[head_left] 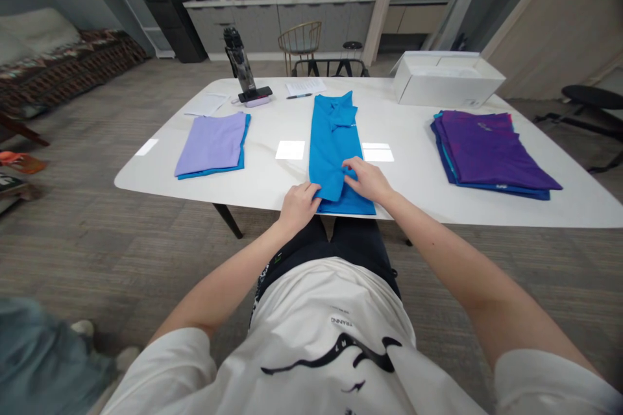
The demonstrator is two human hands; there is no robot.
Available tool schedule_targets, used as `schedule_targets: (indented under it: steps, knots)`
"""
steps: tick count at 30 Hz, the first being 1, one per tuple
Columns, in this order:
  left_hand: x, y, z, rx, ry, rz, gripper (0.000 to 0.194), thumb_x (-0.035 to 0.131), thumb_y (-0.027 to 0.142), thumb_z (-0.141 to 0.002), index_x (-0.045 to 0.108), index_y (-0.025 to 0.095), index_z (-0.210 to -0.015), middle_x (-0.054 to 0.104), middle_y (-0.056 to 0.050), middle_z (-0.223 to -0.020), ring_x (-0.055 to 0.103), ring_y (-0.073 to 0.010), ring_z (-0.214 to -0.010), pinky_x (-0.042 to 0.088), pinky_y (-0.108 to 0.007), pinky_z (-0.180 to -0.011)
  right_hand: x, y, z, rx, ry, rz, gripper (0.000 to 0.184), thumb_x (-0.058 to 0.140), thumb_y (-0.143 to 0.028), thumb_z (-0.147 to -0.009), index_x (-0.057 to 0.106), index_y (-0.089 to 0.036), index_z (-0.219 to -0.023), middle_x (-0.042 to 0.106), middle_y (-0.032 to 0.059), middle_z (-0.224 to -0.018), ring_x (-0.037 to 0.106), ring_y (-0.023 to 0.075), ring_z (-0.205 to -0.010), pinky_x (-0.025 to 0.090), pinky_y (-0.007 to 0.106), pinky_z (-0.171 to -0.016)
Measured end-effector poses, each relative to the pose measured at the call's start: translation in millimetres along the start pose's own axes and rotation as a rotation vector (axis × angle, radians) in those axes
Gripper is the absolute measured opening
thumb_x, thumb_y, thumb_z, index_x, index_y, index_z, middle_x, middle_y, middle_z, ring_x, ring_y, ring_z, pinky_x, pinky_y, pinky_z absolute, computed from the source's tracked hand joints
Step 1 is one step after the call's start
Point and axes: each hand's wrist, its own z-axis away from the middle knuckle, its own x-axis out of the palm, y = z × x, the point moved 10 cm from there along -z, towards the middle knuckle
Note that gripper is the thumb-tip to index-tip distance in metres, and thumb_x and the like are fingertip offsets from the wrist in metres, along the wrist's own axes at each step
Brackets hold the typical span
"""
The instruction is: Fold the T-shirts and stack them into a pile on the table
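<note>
A blue T-shirt lies folded lengthwise into a narrow strip on the white table, running away from me. Its near end reaches the table's front edge, where an upper layer is partly turned back over the lower one. My left hand pinches the near left corner of that upper layer. On the right side of the cloth, my right hand has thumb and fingers closed on a fold of the fabric. To the left sits a folded lilac garment on a blue one. At the right is a stack topped by a purple shirt.
On the white table stand a dark bottle and a white box. Papers and a pen lie toward the far side. Behind are a chair and a kitchen counter. A person's clothed leg shows at lower left.
</note>
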Motion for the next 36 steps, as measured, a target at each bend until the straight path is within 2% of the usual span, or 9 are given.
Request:
schedule_targets:
  steps: [5,10,16,20,22,24,29,33,36]
  knots:
    - [0.2,8.8,-0.1,0.08,0.013,-0.055,0.011,0.057,0.028,-0.1,0.066,0.021,-0.103,0.07,-0.008,-0.102,0.065,-0.0259,-0.1,0.045,-0.04,-0.093,15.6,-14.9,15.2,-0.083,-0.039,-0.011,0.03,0.051,-0.029,-0.1,0.066,-0.024,-0.126,0.062,0.0096,-0.122,0.063,0.0259,-0.107,0.049,0.034,-0.087]
    - [-1.6,14.8,1.7,0.216,-0.012,-0.037,0.013,0.057,0.024,-0.101,0.065,0.021,-0.11,0.071,-0.007,-0.105,0.065,-0.0239,-0.103,0.045,-0.038,-0.095,10.0,-15.2,26.2,-0.064,0.019,-0.141,0.029,0.046,-0.025,-0.102,0.069,-0.023,-0.118,0.061,0.0098,-0.121,0.063,0.0238,-0.108,0.051,0.034,-0.092]
    - [10.4,27.8,3.1,0.327,-0.181,-0.091,0.018,0.055,0.023,-0.101,0.068,0.022,-0.113,0.07,-0.008,-0.104,0.066,-0.0234,-0.103,0.045,-0.037,-0.094,4.9,-11.7,40.9,-0.091,-0.039,-0.172,0.022,0.054,-0.031,-0.099,0.072,-0.026,-0.11,0.062,0.0086,-0.118,0.064,0.0242,-0.107,0.052,0.036,-0.093]
    - [22.4,33.6,6.8,0.36,-0.313,-0.005,0.025,0.052,0.035,-0.104,0.073,0.022,-0.108,0.07,-0.008,-0.097,0.067,-0.0231,-0.1,0.048,-0.035,-0.091,12.4,-13.0,54.1,-0.117,-0.143,-0.14,0.02,0.056,-0.028,-0.097,0.074,-0.025,-0.104,0.064,0.0078,-0.108,0.065,0.0241,-0.102,0.052,0.035,-0.09]
    - [22.9,29.3,6.2,0.343,-0.339,0.087,0.029,0.048,0.034,-0.105,0.074,0.024,-0.112,0.071,-0.007,-0.101,0.067,-0.0216,-0.101,0.05,-0.033,-0.092,12.8,-13.3,58.2,-0.107,-0.164,-0.14,0.02,0.056,-0.026,-0.096,0.075,-0.025,-0.103,0.066,0.0074,-0.106,0.066,0.0236,-0.1,0.051,0.034,-0.09]
    - [19.5,18.2,1.7,0.304,-0.32,0.166,0.032,0.043,0.025,-0.105,0.073,0.026,-0.117,0.071,-0.006,-0.109,0.067,-0.0204,-0.105,0.051,-0.032,-0.095,12.6,-14.0,59.9,-0.1,-0.183,-0.148,0.021,0.056,-0.027,-0.096,0.076,-0.025,-0.103,0.067,0.0072,-0.106,0.066,0.0229,-0.099,0.051,0.033,-0.089]
    - [22.9,-5.0,-9.9,0.361,-0.337,0.189,0.049,0.042,0.002,-0.088,0.077,0.026,-0.113,0.07,-0.006,-0.122,0.064,-0.0207,-0.116,0.049,-0.035,-0.105,18.1,-11.3,55.8,-0.074,-0.243,-0.177,0.033,0.047,-0.039,-0.104,0.075,-0.026,-0.116,0.071,0.0072,-0.108,0.067,0.0225,-0.097,0.05,0.034,-0.088]
    - [29.9,-17.2,-17.5,0.386,-0.35,0.206,0.055,0.045,-0.002,-0.08,0.079,0.027,-0.112,0.073,-0.005,-0.123,0.066,-0.0205,-0.116,0.05,-0.036,-0.107,26.4,-6.8,51.7,-0.052,-0.293,-0.172,0.031,0.051,-0.042,-0.103,0.076,-0.026,-0.114,0.073,0.0056,-0.097,0.067,0.0216,-0.088,0.049,0.032,-0.081]
    - [30.5,-25.1,-20.7,0.35,-0.356,0.271,0.052,0.049,0.0,-0.082,0.08,0.03,-0.111,0.074,-0.004,-0.124,0.067,-0.0196,-0.117,0.05,-0.036,-0.109,29.0,-3.7,50.6,-0.044,-0.32,-0.187,0.028,0.057,-0.038,-0.099,0.076,-0.025,-0.114,0.071,0.0036,-0.086,0.064,0.0203,-0.078,0.047,0.03,-0.075]
